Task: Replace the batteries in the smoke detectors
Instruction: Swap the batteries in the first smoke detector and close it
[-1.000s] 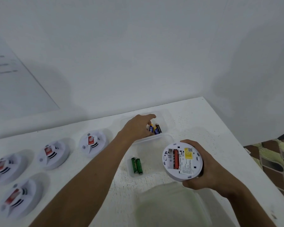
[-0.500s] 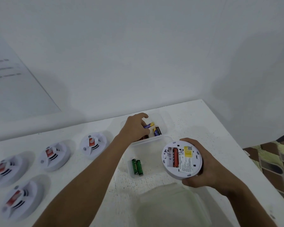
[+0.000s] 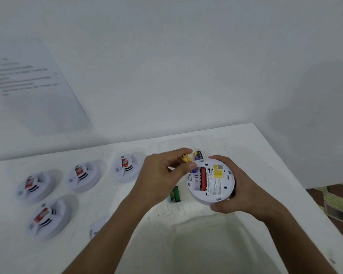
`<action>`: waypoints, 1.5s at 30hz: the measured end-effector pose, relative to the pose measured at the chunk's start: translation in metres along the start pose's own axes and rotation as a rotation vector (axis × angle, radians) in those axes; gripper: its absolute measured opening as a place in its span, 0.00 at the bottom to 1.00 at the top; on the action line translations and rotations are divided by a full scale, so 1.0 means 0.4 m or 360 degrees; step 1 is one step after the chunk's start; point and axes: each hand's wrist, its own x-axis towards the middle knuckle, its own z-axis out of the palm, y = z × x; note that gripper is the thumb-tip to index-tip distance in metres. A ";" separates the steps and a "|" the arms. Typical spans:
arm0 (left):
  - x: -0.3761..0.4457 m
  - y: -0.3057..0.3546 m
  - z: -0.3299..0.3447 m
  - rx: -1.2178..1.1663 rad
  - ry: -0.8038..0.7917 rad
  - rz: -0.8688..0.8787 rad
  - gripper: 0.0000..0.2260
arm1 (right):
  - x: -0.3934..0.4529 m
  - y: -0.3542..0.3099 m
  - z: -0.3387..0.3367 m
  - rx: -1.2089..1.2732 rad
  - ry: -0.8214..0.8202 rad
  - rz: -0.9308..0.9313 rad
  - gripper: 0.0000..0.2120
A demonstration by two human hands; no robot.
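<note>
Left hand (image 3: 162,175): fingers curled, thumb and forefinger pinching a yellow-and-blue battery (image 3: 188,162), its blue end at the open compartment on the left side of the held detector.
Right hand (image 3: 244,186): cupped round the right and near rim of an upturned smoke detector (image 3: 211,180), held above the white table (image 3: 265,155); one red battery (image 3: 202,178) seated in the compartment, the slot to its left unfilled; yellow sticker and printed label on the back.
Green batteries (image 3: 175,194): two, side by side in a clear tray, just left of the held detector, beneath the left hand.
Further batteries (image 3: 198,155): in a clear tray at the far edge, just beyond both hands.
Clear container (image 3: 206,244): near side, below the hands.
Other smoke detectors (image 3: 83,176): four face up at left, well apart from the hands; a fifth partly hidden by the left forearm.
Printed sheet (image 3: 28,86): on the wall, far left, text blurred.
</note>
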 end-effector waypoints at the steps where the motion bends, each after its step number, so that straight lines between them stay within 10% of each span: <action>1: -0.016 -0.004 0.000 0.0100 0.0008 0.0064 0.11 | 0.002 -0.003 0.007 0.0030 -0.0013 -0.0001 0.44; 12: -0.145 -0.056 -0.013 0.0548 0.0054 0.0476 0.12 | 0.012 -0.036 0.073 0.0025 -0.0110 -0.0035 0.43; 23: -0.214 -0.051 -0.111 0.0037 0.0069 -0.0422 0.36 | 0.050 -0.050 0.174 0.0025 -0.0322 -0.0025 0.44; 35: -0.294 -0.113 -0.199 -0.0212 0.0281 -0.0703 0.28 | 0.091 -0.055 0.290 -0.0049 -0.0570 -0.0077 0.42; 45: -0.361 -0.301 -0.320 0.0816 0.0058 -0.0842 0.36 | 0.052 -0.023 0.289 -0.0052 -0.0471 0.0026 0.46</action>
